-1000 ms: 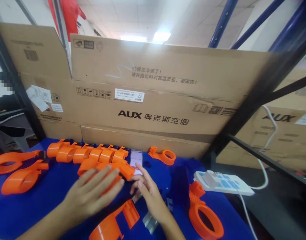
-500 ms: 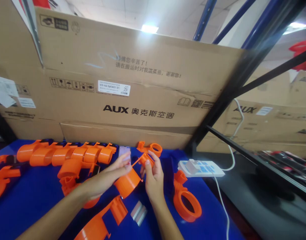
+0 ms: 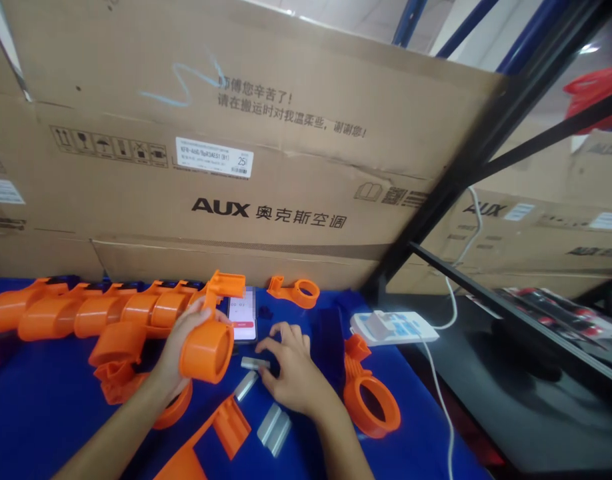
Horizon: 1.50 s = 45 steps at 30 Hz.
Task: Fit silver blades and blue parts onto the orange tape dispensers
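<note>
Your left hand [image 3: 183, 340] has its fingers wrapped round an orange plastic housing [image 3: 209, 343], held up just off the blue counter [image 3: 51, 407] in front of the phone [image 3: 242, 319]. Your right hand [image 3: 293, 373] pinches a small grey metal clip [image 3: 255, 363] right beside it, low over the counter.

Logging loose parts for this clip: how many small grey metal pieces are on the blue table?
3: one small grey metal piece at the right hand's fingertips, one just below it, one nearer the camera. Hands may hide others.
</note>
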{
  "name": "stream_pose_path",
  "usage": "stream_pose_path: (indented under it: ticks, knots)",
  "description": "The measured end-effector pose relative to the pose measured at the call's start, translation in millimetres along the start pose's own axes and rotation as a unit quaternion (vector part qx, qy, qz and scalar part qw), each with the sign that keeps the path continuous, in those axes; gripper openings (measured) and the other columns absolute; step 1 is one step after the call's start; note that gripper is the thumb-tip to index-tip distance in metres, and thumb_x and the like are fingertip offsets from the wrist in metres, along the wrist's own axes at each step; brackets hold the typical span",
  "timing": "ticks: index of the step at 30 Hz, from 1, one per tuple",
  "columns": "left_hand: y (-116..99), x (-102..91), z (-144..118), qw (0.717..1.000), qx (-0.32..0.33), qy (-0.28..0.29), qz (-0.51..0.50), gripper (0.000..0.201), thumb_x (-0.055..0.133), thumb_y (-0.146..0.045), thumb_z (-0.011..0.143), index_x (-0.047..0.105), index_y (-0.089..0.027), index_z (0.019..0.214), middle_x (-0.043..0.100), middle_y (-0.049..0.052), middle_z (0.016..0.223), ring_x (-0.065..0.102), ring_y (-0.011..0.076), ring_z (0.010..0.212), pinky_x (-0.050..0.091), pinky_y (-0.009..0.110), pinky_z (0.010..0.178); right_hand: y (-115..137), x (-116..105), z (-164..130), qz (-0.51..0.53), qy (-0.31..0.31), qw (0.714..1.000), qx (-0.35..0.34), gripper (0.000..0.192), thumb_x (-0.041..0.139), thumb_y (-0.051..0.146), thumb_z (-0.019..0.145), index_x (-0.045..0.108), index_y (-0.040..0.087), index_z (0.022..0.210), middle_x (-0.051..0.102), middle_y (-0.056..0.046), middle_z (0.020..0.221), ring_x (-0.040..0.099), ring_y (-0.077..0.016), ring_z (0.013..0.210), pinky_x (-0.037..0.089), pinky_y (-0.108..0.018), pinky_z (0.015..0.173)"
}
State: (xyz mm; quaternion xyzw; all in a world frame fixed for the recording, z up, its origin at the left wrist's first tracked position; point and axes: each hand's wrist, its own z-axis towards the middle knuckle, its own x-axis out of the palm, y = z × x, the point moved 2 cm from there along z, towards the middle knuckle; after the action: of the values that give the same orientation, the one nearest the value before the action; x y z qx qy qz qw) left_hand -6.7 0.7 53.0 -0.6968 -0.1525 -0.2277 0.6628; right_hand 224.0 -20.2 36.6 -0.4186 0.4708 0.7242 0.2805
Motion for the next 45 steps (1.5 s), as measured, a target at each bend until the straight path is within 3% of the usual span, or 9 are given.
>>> stream_pose_path:
  ticks: [4,10,19,26,31,39,45]
  knots:
    - [1,4.6,-1,0.999,0.011,-0.035,-0.01,0.024,0.073,-0.041,0.083,0.068,-0.019,0.09,0.072,0.003,0.082,0.063,0.0166,0.06,0.051,0.026,0.053,-3,4,0,-0.053,0.042,0.998,-0.015,0.023,0.072,0.023,0.087,0.074,0.03,0.108,0.057,-0.009,0.122,0.048,-0.0312,0.113,0.037,-0.046,0.093]
    - [1,3.1,1,0.998,0.031,-0.046,0.001,0.024,0.074,-0.041,0.083,0.068,-0.019,0.091,0.072,0.003,0.085,0.062,0.0159,0.064,0.051,0.025,0.057,3,6,7,-0.053,0.034,0.996,-0.066,0.019,0.054,0.02,0.102,0.072,0.024,0.097,0.062,-0.008,0.105,0.051,-0.026,0.101,0.039,-0.039,0.083]
    - [6,1.6,4,0.997,0.034,-0.063,0.015,0.029,0.076,-0.044,0.08,0.067,-0.02,0.092,0.073,0.004,0.085,0.067,0.0191,0.071,0.051,0.027,0.064,13,5,5,0.034,0.037,0.995,-0.088,0.01,0.055,0.021,0.103,0.063,0.023,0.099,0.066,-0.005,0.105,0.058,-0.0228,0.1,0.043,-0.039,0.092]
    - [13,-5.1,9,0.997,0.04,-0.057,0.046,0.027,0.075,-0.046,0.082,0.067,-0.022,0.09,0.072,0.003,0.086,0.065,0.0187,0.072,0.05,0.027,0.066,12,7,8,0.113,0.052,0.989,-0.074,0.006,0.06,0.019,0.1,0.062,0.023,0.096,0.067,-0.004,0.1,0.063,-0.0204,0.092,0.047,-0.031,0.082]
    - [15,-4.9,7,0.994,0.039,-0.06,0.082,0.03,0.074,-0.049,0.083,0.07,-0.02,0.087,0.073,0.005,0.087,0.063,0.0172,0.07,0.05,0.027,0.067,12,8,8,0.143,0.058,0.984,-0.084,0.01,0.057,0.022,0.102,0.066,0.023,0.098,0.068,-0.005,0.102,0.066,-0.0194,0.094,0.048,-0.03,0.084]
    - [11,2.0,4,0.995,0.026,-0.062,0.07,0.033,0.077,-0.049,0.079,0.068,-0.022,0.096,0.075,0.005,0.085,0.067,0.0198,0.071,0.05,0.027,0.068,10,10,10,0.123,0.027,0.99,-0.06,0.02,0.074,0.022,0.09,0.057,0.021,0.08,0.065,-0.001,0.085,0.061,-0.0169,0.078,0.043,-0.025,0.067]
    - [15,4.7,3,0.999,0.005,-0.043,0.021,0.032,0.079,-0.044,0.08,0.062,-0.023,0.097,0.073,0.002,0.085,0.065,0.0173,0.067,0.052,0.027,0.065,15,6,9,0.161,0.025,0.985,-0.062,0.02,0.071,0.021,0.091,0.055,0.021,0.079,0.062,0.002,0.079,0.057,-0.015,0.072,0.042,-0.023,0.064]
